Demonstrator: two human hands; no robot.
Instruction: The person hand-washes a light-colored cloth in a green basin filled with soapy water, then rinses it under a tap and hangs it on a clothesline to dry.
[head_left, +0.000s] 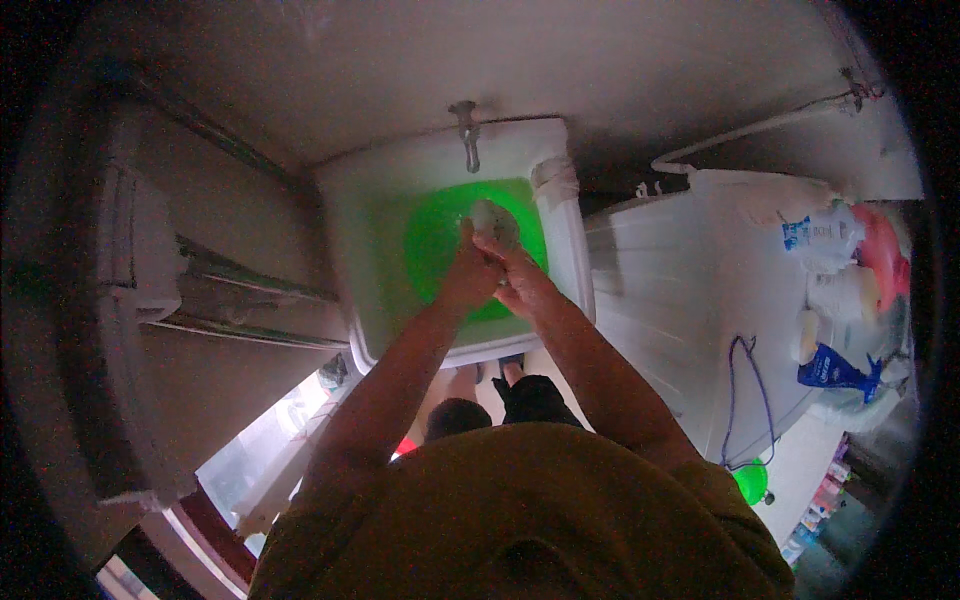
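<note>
My left hand (472, 270) and my right hand (514, 262) meet over a bright green round basin (431, 255), which sits inside a white utility sink (367, 300). Between them they grip a pale, wet-looking bundle (493, 217), perhaps cloth; its exact kind is too blurred to tell. The fingers overlap around its near end, and part of it shows beyond the fingertips. Above the basin's far side a metal faucet (469, 142) juts from the wall. A whitish cloth or wrap (555, 180) lies over the sink's right rim.
A white appliance (739, 262) stands right of the sink, with a hanger-like looped cord (731, 405), a blue pouch (832, 371) and several bottles and packs (832, 292) on top. A green container (750, 481) is at the lower right. Metal rails (255, 337) run along the left.
</note>
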